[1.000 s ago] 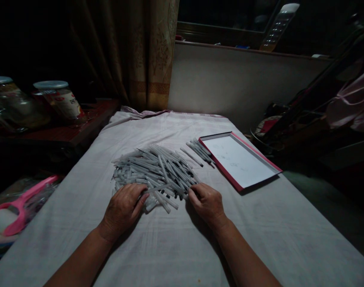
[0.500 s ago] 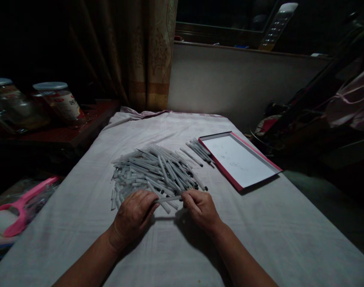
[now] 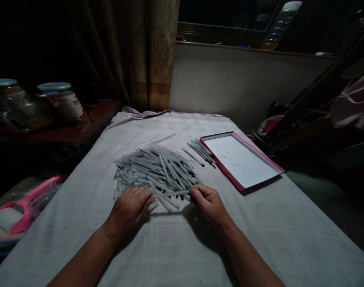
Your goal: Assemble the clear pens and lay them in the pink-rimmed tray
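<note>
My left hand [image 3: 128, 208] and my right hand [image 3: 209, 204] hold one pale translucent pen [image 3: 170, 194] level between them, just above the cloth. Each hand pinches an end, and the fingertips hide both tips. Directly behind it spreads a heap of similar pens and pen parts [image 3: 152, 169], grey-white, some with black ends. To the right of the heap, several pens [image 3: 198, 149] lie side by side in a small group, with a single pen [image 3: 193, 157] next to them.
A shallow red-edged box lid [image 3: 244, 161] with a white inside lies right of the pens. Pale cloth [image 3: 170, 255] covers the table. Lidded jars [image 3: 63, 103] stand on a dark red side table at left, and a pink-handled object [image 3: 26, 203] is below.
My hands have drawn slightly apart, left hand leftward and right hand rightward and a little up. A longer stretch of the pen shows between them.
</note>
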### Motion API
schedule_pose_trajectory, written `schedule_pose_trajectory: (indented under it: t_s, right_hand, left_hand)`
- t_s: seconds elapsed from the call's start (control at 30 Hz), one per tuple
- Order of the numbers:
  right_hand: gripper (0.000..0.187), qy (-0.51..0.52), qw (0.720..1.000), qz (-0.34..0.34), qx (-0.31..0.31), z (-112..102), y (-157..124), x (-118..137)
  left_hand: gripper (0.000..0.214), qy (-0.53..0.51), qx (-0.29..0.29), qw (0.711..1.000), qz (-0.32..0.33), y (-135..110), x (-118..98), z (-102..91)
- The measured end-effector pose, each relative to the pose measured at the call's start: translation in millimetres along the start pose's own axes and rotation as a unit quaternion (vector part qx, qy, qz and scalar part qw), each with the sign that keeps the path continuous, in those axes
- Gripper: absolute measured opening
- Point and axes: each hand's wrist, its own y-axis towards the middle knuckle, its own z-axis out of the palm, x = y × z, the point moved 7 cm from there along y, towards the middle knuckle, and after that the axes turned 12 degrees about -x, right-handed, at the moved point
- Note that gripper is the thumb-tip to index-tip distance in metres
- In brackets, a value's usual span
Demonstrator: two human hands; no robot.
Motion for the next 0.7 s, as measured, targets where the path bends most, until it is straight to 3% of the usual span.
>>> schedule_pose_trajectory:
  t_s: [0.23, 0.5, 0.7]
  right_hand:
    - [0.035, -0.002, 0.999, -0.042, -0.006, -5, -2, 7]
    - [0.029, -0.008, 0.997, -0.07, 0.017, -2, -3, 10]
    - [0.024, -0.017, 0.995, -0.089, 0.028, -4, -5, 13]
  left_hand:
    - [0.027, -0.026, 0.057, 0.998, 0.001, 0, -3, 4.4]
    - [0.029, -0.052, 0.098, 0.992, -0.052, -4, 7, 7.1]
    - [0.031, -0.136, 0.137, 0.976, -0.096, 0, 5, 5.6]
